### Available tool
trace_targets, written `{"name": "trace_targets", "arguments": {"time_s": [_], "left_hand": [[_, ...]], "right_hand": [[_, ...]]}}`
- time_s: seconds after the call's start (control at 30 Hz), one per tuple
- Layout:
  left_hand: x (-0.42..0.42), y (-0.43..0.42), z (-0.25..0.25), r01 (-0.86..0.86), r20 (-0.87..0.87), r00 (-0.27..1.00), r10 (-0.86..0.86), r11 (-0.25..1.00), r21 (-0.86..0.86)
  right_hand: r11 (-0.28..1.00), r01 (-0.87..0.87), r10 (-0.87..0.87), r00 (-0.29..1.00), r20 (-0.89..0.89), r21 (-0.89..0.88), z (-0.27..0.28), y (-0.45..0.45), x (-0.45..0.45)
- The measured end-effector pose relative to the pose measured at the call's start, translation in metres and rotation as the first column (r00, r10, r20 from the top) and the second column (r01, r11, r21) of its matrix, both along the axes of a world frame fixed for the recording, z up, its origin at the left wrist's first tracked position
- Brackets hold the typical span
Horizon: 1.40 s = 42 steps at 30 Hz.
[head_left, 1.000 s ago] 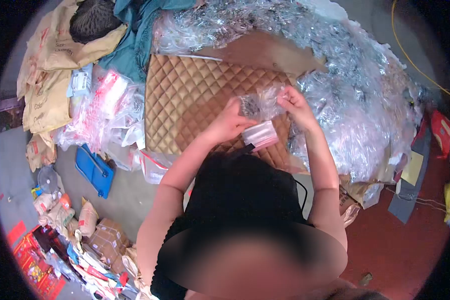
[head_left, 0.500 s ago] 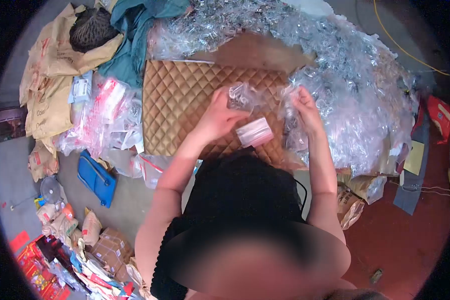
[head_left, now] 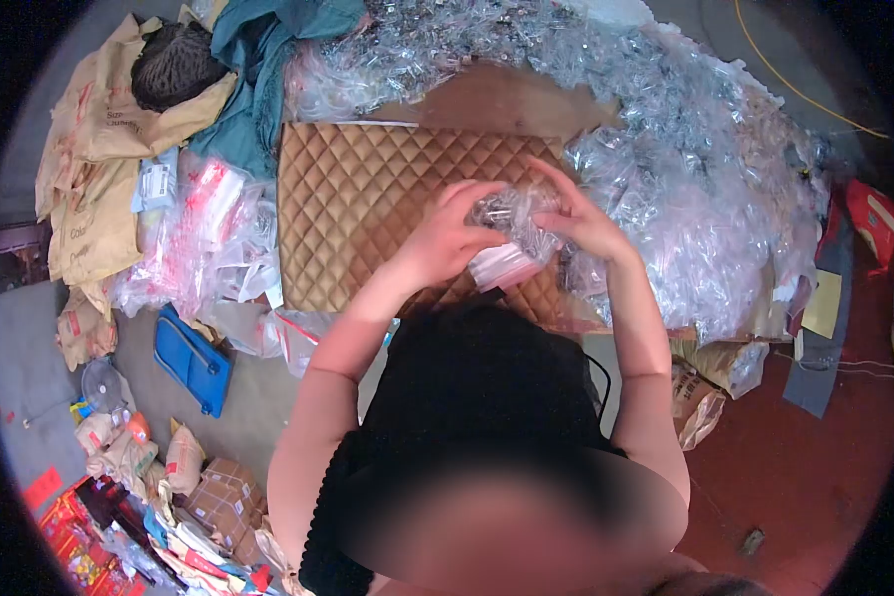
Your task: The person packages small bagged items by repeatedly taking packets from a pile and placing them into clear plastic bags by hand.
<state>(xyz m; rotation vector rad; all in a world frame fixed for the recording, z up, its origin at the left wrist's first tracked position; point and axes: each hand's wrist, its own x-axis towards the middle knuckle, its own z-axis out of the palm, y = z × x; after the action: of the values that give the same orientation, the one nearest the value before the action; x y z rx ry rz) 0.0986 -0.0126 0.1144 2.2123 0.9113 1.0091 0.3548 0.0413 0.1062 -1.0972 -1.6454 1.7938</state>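
Clear plastic packets point(head_left: 515, 214) lie bunched between my two hands, over the brown quilted mat point(head_left: 333, 199). My left hand point(head_left: 445, 236) curves round their left side, fingers and thumb closed against the plastic. On the right side my right hand point(head_left: 578, 221) has its fingers spread and its thumb at the packets' edge. Just below them, near my body, is a stack of small pink-and-white bags point(head_left: 504, 266), partly covered by the plastic.
A large heap of clear packets point(head_left: 685, 219) curves round the back and right. Pink-and-clear bags point(head_left: 204, 233), brown paper sacks point(head_left: 94, 219) and teal cloth point(head_left: 253, 79) lie left. A blue folded item point(head_left: 194, 360) is on the floor.
My right hand has come back left from the heap's edge to the packets, and its fingers have spread. The packets now sit closer to the pink-and-white stack.
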Motion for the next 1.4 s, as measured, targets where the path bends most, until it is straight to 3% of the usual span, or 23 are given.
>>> {"name": "trace_targets", "arguments": {"time_s": [0.03,0.17,0.23,0.27,0.3,0.33,0.47,0.53,0.57,0.63,0.67,0.73,0.77,0.87,0.93,0.97,1.0,1.07,1.13,1.2,1.3,1.33,1.4], "left_hand": [[0.001,-0.003,-0.002,-0.014,-0.003,1.0,0.014,1.0,-0.003],[0.008,-0.008,-0.021,-0.028,0.001,1.0,0.028,0.999,-0.03],[0.005,-0.011,-0.026,-0.062,-0.111,0.992,0.054,0.995,-0.073],[0.003,-0.012,-0.027,-0.069,-0.114,0.992,0.059,0.995,-0.078],[0.003,-0.012,-0.027,-0.043,-0.154,0.988,0.028,0.994,-0.1],[0.004,-0.011,-0.028,-0.014,-0.191,0.981,-0.009,0.993,-0.119],[0.013,-0.012,-0.036,0.043,-0.16,0.985,-0.06,0.993,-0.11],[0.012,-0.013,-0.029,0.051,-0.037,0.998,-0.056,0.991,-0.12],[0.011,-0.014,-0.034,0.051,-0.036,0.998,-0.055,0.992,-0.119],[0.01,-0.013,-0.042,0.039,-0.001,0.999,-0.04,0.989,-0.146],[0.01,-0.014,-0.046,0.039,0.0,0.999,-0.04,0.989,-0.145],[0.013,-0.019,-0.044,0.12,0.055,0.992,-0.112,0.977,-0.174],[0.013,-0.022,-0.045,0.127,0.055,0.991,-0.119,0.976,-0.18],[0.008,-0.022,-0.045,0.102,-0.041,0.993,-0.115,0.967,-0.234],[-0.001,-0.018,-0.041,0.097,0.051,0.995,-0.086,0.956,-0.278],[-0.002,-0.016,-0.038,0.104,0.053,0.994,-0.093,0.956,-0.273],[0.0,-0.015,-0.036,0.095,0.049,0.995,-0.086,0.965,-0.244],[0.007,-0.01,-0.028,0.126,0.057,0.991,-0.117,0.971,-0.204],[0.019,-0.003,-0.019,0.216,-0.07,0.972,-0.226,0.968,-0.128],[0.029,-0.001,-0.007,0.298,-0.054,0.949,-0.31,0.94,-0.169],[0.02,0.017,-0.019,0.376,-0.083,0.912,-0.402,0.9,-0.221],[0.014,0.026,-0.027,0.306,-0.078,0.942,-0.326,0.931,-0.2],[0.019,0.033,-0.039,0.231,-0.066,0.967,-0.246,0.956,-0.18]], "right_hand": [[0.975,0.039,-0.082,0.978,-0.192,-0.217,-0.005,-0.004,-0.001],[0.956,0.108,-0.14,0.985,-0.102,-0.274,-0.034,-0.022,-0.007],[0.975,0.221,-0.214,0.943,0.254,0.003,-0.01,-0.026,-0.016],[0.977,0.215,-0.207,0.945,0.252,-0.002,0.002,-0.027,-0.02],[0.923,-0.005,-0.133,0.934,0.331,0.384,0.015,-0.029,-0.023],[0.689,-0.244,-0.104,0.898,0.427,0.682,0.025,-0.029,-0.026],[0.762,-0.174,-0.101,0.919,0.38,0.623,0.038,-0.021,-0.032],[0.94,0.149,-0.21,0.962,0.176,0.307,0.02,-0.014,-0.027],[0.94,0.148,-0.209,0.962,0.176,0.308,0.014,-0.016,-0.026],[0.808,-0.152,-0.035,0.952,0.304,0.569,0.01,-0.016,-0.026],[0.808,-0.153,-0.035,0.952,0.305,0.569,0.008,-0.019,-0.029],[0.685,-0.503,-0.051,0.688,0.724,0.527,0.006,-0.032,-0.04],[0.691,-0.498,-0.053,0.688,0.724,0.524,0.01,-0.035,-0.039],[0.734,-0.505,0.101,0.742,0.663,0.454,0.039,-0.035,-0.033],[0.974,-0.198,0.175,0.966,0.192,0.109,0.058,-0.038,-0.019],[0.975,-0.192,0.168,0.966,0.195,0.113,0.057,-0.043,-0.017],[0.903,-0.283,0.188,0.938,0.292,0.325,0.053,-0.049,-0.014],[0.66,-0.409,0.17,0.898,0.405,0.63,0.036,-0.054,-0.012],[0.465,-0.492,0.02,0.837,0.546,0.736,0.017,-0.056,-0.019],[0.443,-0.583,0.103,0.788,0.607,0.681,-0.027,-0.048,-0.018],[0.553,-0.667,0.106,0.652,0.751,0.5,-0.029,-0.035,-0.007],[0.578,-0.494,0.02,0.805,0.594,0.649,-0.011,-0.033,-0.002],[0.642,-0.525,-0.016,0.72,0.694,0.559,0.007,-0.02,0.026]]}}
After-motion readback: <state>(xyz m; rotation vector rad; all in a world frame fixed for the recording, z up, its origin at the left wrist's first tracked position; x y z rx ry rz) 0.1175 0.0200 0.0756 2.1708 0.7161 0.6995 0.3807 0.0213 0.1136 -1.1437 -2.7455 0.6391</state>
